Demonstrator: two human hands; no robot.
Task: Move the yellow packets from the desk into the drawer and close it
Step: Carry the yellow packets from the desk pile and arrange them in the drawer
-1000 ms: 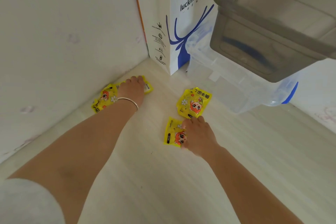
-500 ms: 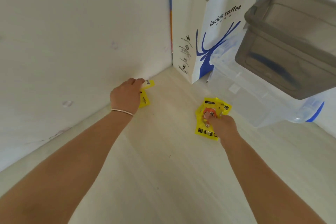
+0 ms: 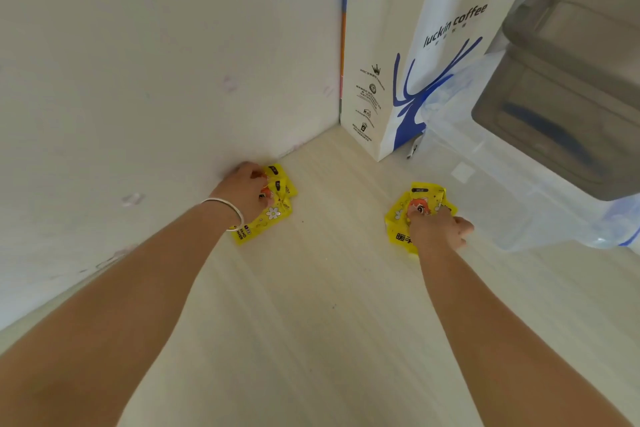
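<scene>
Two bunches of yellow packets with a cartoon print are on the pale wooden desk. My left hand, with a thin bracelet on its wrist, is closed on the left bunch of yellow packets beside the white wall. My right hand pinches the right bunch of yellow packets near the clear box. Both bunches look crumpled together in my fingers. No drawer is in view.
A white and blue paper coffee bag stands in the back corner. A clear plastic storage box sits at the right, with a grey translucent bin above it. A white wall runs along the left.
Both hands have gathered the flat-lying packets into bunches and closed on them. The left bunch now shows more from under my hand, and the view has shifted.
</scene>
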